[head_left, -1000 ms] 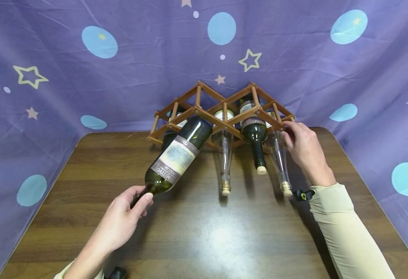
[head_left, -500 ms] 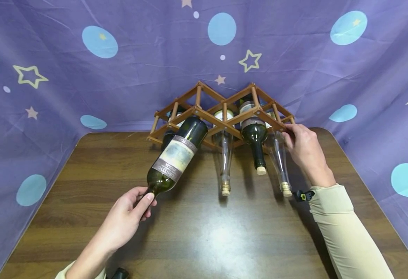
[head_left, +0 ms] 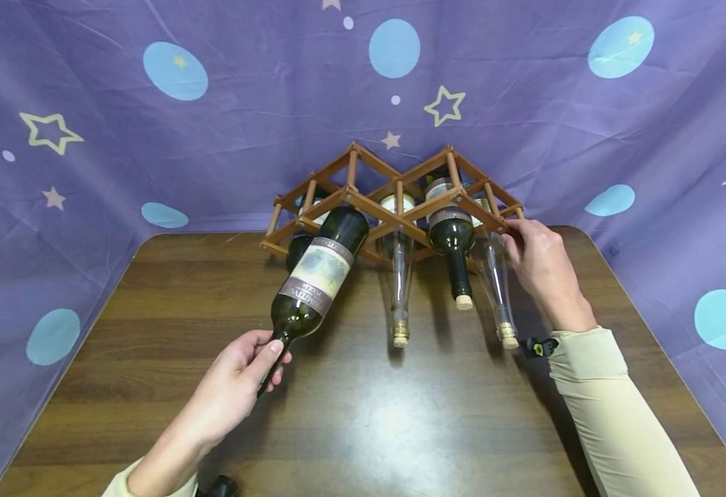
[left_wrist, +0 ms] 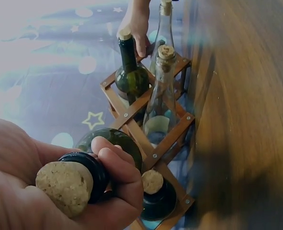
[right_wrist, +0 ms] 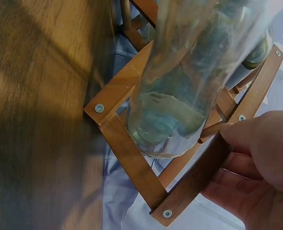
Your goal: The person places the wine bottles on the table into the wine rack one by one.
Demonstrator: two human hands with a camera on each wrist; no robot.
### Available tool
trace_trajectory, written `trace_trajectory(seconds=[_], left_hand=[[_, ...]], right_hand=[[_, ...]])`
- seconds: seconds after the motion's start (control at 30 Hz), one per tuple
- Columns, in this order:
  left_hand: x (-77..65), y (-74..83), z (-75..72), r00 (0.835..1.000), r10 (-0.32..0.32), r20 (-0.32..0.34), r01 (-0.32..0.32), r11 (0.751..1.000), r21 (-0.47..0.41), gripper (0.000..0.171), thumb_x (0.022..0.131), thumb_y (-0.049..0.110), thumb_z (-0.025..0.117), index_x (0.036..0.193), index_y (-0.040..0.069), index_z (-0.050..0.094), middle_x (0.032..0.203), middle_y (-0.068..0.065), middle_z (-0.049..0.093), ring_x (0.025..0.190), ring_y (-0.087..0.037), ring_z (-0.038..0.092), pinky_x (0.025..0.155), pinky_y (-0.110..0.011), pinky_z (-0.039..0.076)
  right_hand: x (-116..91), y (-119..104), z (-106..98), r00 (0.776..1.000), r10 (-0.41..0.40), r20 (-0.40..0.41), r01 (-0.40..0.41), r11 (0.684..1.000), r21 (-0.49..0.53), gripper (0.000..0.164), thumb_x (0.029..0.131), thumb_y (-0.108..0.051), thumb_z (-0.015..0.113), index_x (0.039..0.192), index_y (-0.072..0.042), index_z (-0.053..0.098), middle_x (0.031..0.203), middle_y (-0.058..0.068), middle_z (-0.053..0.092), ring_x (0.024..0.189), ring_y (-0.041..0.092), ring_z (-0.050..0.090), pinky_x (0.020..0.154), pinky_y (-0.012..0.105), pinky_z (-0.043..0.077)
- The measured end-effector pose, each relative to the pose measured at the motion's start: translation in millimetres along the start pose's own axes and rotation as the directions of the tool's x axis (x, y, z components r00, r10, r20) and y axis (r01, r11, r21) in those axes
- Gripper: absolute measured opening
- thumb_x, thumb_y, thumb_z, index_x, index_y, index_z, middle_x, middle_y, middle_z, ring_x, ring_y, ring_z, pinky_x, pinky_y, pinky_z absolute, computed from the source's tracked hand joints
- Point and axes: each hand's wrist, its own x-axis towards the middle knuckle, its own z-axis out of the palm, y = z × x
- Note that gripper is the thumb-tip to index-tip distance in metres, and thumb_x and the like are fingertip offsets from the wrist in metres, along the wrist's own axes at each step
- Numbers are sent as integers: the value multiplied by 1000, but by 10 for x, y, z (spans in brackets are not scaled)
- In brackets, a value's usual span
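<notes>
My left hand (head_left: pixel 235 386) grips the neck of a dark green wine bottle (head_left: pixel 318 273), its cork (left_wrist: pixel 64 188) facing the left wrist camera. The bottle slants up and right, its base at the front of the wooden wine rack (head_left: pixel 369 200), by the upper left opening; whether the base is inside cannot be told. At the rack's right end, my right hand (head_left: pixel 543 266) pinches a wooden slat (right_wrist: pixel 198 184) between thumb and fingers. Beside that hand, a clear corked bottle (head_left: pixel 496 290) lies in the rack's lower right opening.
Another clear corked bottle (head_left: pixel 402 290) lies in the rack's middle, and a green one (head_left: pixel 455 252) rests higher to its right. A dark corked bottle (left_wrist: pixel 163 199) sits low on the left, partly hidden. The rack stands on a wooden table (head_left: pixel 152 331) before a purple curtain (head_left: pixel 263 103).
The left hand has moved slightly right with the green bottle, which has turned a little and stands at a steeper angle. The right hand stays on the slat.
</notes>
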Motion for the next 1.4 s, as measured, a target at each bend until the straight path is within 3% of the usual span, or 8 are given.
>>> trace_trajectory(seconds=[0.17,0.37,0.77,1.17,1.4], left_hand=[[4,-4,38,999,-20,29,22,999,-43,29,107,18,44,120,-8,50,94,-13,58,72,-19,55,56,-25,47],[26,-13,68,998,-17,56,23,995,-100,30,108,15,42,120,-11,49,98,-16,58,76,-21,57,66,-29,52],[62,56,129,991,-4,134,36,971,-238,34,107,12,41,127,-15,43,104,-16,58,80,-16,58,70,-28,53],[109,47,198,968,22,251,66,940,-335,45,93,-4,45,135,-17,34,115,-21,56,91,-23,62,83,-33,52],[213,73,239,959,39,279,61,939,-339,49,93,-4,47,139,-16,34,121,-25,56,99,-31,63,89,-38,52]], right_hand=[[-1,-20,1,1000,7,12,-7,1000,2,25,97,-10,62,117,3,67,107,22,66,98,41,62,87,52,48],[3,-33,18,1000,3,16,-3,1000,4,25,96,-9,62,117,3,67,107,22,66,99,42,62,88,52,48],[20,-27,27,999,10,31,-9,1000,-6,26,96,-9,62,118,2,67,110,23,67,100,43,62,89,53,48],[6,-49,13,999,22,38,-21,1000,-10,26,96,-9,61,118,2,68,110,24,67,100,43,62,88,53,47],[10,-26,-12,999,34,14,-33,999,-21,27,96,-10,61,119,3,68,110,23,67,100,42,62,87,53,48]])
